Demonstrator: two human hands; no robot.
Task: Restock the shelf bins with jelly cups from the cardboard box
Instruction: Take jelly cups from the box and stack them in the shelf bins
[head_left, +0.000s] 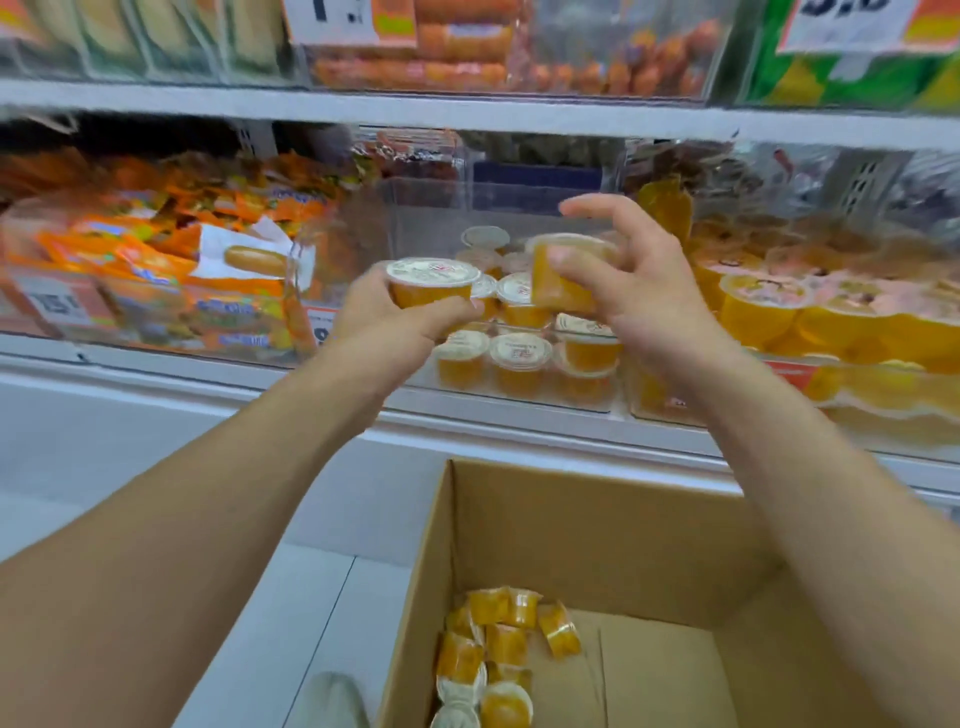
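The cardboard box (597, 551) is cut off at the bottom edge, so only some loose jelly cups (493, 654) on its floor show. Above it, the left hand (395, 322) curls its fingers round an upright orange cup (432, 283), white lid up. The right hand (634, 280) pinches a tilted cup (561, 275), forefinger raised free. Behind them, the clear shelf bin (519, 405) holds stacked cups, blurred beyond.

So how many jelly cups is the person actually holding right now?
2. The left hand holds one jelly cup upright; the right hand holds a second cup tilted, both above the clear shelf bin.
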